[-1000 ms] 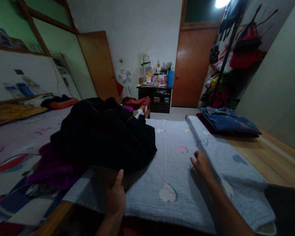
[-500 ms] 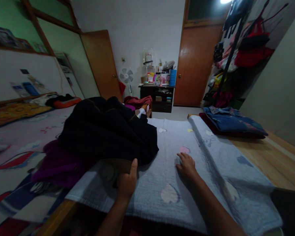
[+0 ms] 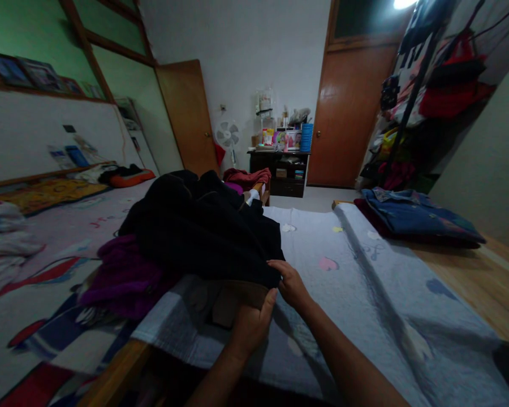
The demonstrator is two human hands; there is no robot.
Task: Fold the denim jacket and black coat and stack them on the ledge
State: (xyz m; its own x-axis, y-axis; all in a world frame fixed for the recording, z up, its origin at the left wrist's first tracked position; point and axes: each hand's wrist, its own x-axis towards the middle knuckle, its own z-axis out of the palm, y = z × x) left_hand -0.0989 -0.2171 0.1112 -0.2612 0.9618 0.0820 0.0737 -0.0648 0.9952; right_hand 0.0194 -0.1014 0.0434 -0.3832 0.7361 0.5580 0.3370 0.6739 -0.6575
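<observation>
A bunched black garment (image 3: 203, 232) with a brownish inner edge lies over the near left part of a light blue cloth (image 3: 309, 294) with heart prints. My left hand (image 3: 254, 319) is closed on the garment's near edge, thumb on top and fingers hidden beneath. Close beside it, my right hand (image 3: 291, 285) pinches the garment's right corner. What kind of garment it is, I cannot tell from its folds. Under its left side sits a purple garment (image 3: 127, 277).
Folded denim clothing (image 3: 415, 215) rests on the wooden surface (image 3: 449, 271) at the right. To the left is a bed with a patterned sheet (image 3: 63, 322). Farther back stand a fan (image 3: 228, 135), a dark cabinet (image 3: 277, 175) and a closed door (image 3: 337, 118).
My right hand has moved left from the blue cloth and taken hold of the black garment's corner. My left hand, still gripping the edge, has shifted right. The view has turned slightly left.
</observation>
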